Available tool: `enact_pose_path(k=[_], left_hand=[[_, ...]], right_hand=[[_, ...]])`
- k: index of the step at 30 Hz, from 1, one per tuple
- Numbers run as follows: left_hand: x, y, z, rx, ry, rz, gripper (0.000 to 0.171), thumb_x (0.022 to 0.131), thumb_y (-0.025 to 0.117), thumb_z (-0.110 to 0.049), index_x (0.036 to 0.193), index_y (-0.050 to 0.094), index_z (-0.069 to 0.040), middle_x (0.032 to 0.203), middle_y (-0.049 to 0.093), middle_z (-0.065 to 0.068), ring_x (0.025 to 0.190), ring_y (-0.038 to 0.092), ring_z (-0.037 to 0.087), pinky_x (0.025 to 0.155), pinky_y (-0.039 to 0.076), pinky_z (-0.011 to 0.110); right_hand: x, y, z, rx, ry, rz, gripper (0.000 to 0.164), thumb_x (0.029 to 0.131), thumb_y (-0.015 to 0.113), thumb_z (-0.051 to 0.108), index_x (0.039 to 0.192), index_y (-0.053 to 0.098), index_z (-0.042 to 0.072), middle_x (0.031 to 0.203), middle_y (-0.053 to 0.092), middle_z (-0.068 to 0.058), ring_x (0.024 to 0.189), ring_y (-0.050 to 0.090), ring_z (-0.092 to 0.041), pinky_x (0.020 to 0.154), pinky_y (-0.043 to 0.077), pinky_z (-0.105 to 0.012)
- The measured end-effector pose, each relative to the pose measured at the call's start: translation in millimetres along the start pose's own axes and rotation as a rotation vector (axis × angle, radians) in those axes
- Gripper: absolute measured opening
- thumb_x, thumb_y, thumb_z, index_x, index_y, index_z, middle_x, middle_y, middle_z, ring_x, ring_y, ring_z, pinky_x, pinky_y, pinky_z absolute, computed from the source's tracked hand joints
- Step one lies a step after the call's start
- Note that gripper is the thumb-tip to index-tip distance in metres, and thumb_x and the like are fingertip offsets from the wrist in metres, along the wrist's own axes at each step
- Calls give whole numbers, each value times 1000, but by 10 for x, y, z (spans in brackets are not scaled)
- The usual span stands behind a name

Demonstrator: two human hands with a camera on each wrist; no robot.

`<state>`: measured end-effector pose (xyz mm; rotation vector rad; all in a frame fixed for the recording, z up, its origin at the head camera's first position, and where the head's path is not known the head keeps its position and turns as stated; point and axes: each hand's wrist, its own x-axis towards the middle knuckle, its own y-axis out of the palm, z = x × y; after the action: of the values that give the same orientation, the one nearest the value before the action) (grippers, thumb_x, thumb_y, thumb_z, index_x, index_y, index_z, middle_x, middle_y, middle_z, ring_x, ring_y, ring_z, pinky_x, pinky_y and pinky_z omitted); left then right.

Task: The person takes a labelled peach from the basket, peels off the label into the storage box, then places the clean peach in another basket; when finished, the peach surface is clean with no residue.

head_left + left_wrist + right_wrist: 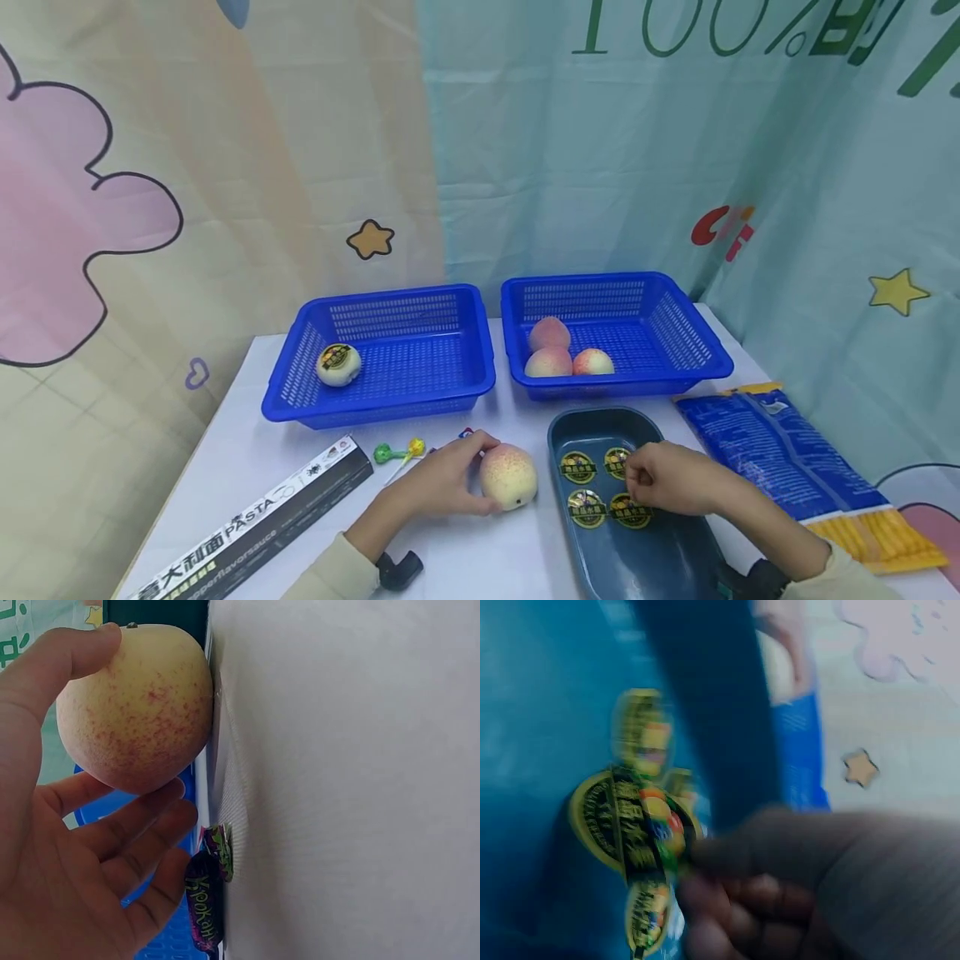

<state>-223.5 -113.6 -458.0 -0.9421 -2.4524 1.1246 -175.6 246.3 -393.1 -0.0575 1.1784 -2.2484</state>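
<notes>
My left hand (pixel 444 479) holds a pale yellow peach with red speckles (pixel 508 477) on the white table, left of the dark tray. In the left wrist view the thumb lies near its dark stem end, and the fingers (pixel 142 832) spread around its lower side. Over the tray (pixel 637 558), my right hand (pixel 675 477) pinches the edge of a round black-and-gold sticker (pixel 634 825) between thumb and finger. Other such stickers (pixel 578 467) are around it in the tray. The right wrist view is blurred.
Behind stand two blue baskets: the left one (pixel 480 392) holds a stickered peach (pixel 338 365), the right one (pixel 693 379) three peaches (pixel 549 333). A pasta box (pixel 262 525) and wrapped lollipops (pixel 386 453) lie left. At right lies a blue-and-yellow bag (pixel 787 458).
</notes>
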Motion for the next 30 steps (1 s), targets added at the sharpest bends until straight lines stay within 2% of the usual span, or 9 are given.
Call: enact_pose_path(k=[4, 8, 11, 21, 30], left_hand=[[-13, -15, 0, -2, 6, 2, 76, 75, 83, -57, 136, 52, -24, 128, 60, -11, 112, 58, 8, 95, 51, 36], [-19, -1, -4, 4, 3, 9, 76, 75, 82, -57, 136, 51, -25, 129, 59, -11, 113, 57, 8, 95, 51, 36], [-23, -4, -16, 8, 2, 5, 76, 74, 83, -58, 136, 51, -25, 128, 59, -11, 113, 57, 9, 95, 51, 37], [-30, -15, -9, -1, -19, 10, 76, 74, 82, -59, 136, 51, -26, 129, 58, -11, 116, 57, 11, 97, 50, 39], [-33, -3, 2, -20, -16, 20, 75, 75, 82, -58, 135, 51, -26, 129, 58, -11, 115, 57, 10, 98, 50, 38]], right_hand=[[-7, 162, 20, -237, 30, -115, 32, 83, 78, 10, 66, 54, 23, 58, 46, 15, 52, 42, -3, 49, 36, -25], [-13, 230, 50, -434, -8, -207, 40, 76, 80, 10, 58, 48, 25, 53, 39, 17, 49, 35, -3, 54, 31, -30], [-13, 239, 38, -540, -5, -257, 42, 72, 79, 8, 55, 45, 26, 51, 36, 17, 49, 32, -4, 57, 26, -33], [45, 270, -16, -545, 60, -275, 45, 68, 77, 10, 49, 39, 25, 45, 25, 18, 46, 29, -5, 61, 21, -34], [47, 306, -20, -581, 56, -298, 45, 67, 76, 10, 48, 39, 26, 45, 22, 19, 47, 28, -5, 62, 21, -35]])
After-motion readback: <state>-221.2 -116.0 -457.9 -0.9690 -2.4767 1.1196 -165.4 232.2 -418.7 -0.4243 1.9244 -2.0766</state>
